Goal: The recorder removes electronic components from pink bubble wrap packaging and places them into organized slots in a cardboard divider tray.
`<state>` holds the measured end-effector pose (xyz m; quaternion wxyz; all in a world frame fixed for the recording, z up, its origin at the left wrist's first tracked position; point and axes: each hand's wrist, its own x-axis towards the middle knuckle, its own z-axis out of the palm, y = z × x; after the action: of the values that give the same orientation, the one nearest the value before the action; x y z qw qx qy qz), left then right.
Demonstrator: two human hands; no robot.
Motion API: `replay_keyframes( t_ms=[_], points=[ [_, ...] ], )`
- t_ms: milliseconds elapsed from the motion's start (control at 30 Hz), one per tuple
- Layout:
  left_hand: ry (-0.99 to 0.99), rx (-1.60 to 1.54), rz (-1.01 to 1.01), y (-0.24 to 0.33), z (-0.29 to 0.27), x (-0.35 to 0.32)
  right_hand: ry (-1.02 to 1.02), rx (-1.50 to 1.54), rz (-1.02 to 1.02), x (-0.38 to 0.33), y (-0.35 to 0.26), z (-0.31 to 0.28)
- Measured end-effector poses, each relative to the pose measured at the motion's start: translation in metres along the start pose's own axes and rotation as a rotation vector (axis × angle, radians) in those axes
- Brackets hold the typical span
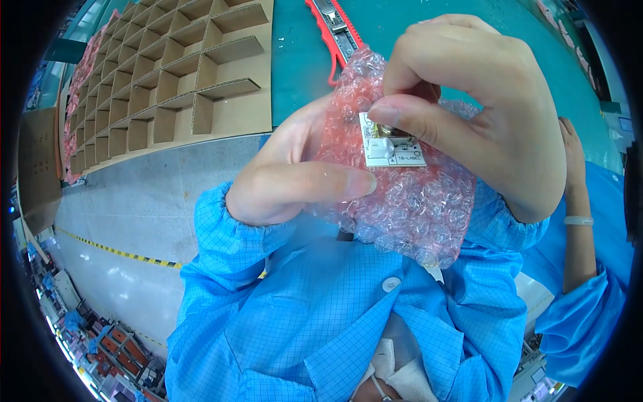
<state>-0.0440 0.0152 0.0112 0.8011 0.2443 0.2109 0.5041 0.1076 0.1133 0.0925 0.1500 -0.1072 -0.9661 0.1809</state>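
My left hand [295, 177] holds a pink bubble-wrap bag [408, 201], thumb pressed across its front. My right hand [482, 100] pinches a small white circuit board [392, 147] with a white connector and a brass part, held against the bag's upper face. Both hands are raised close to the camera, above my blue checked smock sleeves.
A cardboard box with a grid of dividers [167, 80] lies on the green bench at upper left, pink bags beside it. A red utility knife [338, 30] lies behind my hands. A co-worker's arm [579, 208] in a blue sleeve reaches in at right. Grey floor with a striped line lies at left.
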Motion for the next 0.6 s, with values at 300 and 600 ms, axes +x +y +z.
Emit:
replay_keyframes(
  t_ms=[300,600],
  points=[
    [0.077,-0.225,0.079,-0.009,0.014,-0.011,0.247,-0.250,0.005,-0.020,-0.016,0.013],
    [0.029,-0.278,0.081,-0.016,0.011,-0.013,0.652,-0.168,-0.121,-0.042,-0.006,0.050]
  ],
)
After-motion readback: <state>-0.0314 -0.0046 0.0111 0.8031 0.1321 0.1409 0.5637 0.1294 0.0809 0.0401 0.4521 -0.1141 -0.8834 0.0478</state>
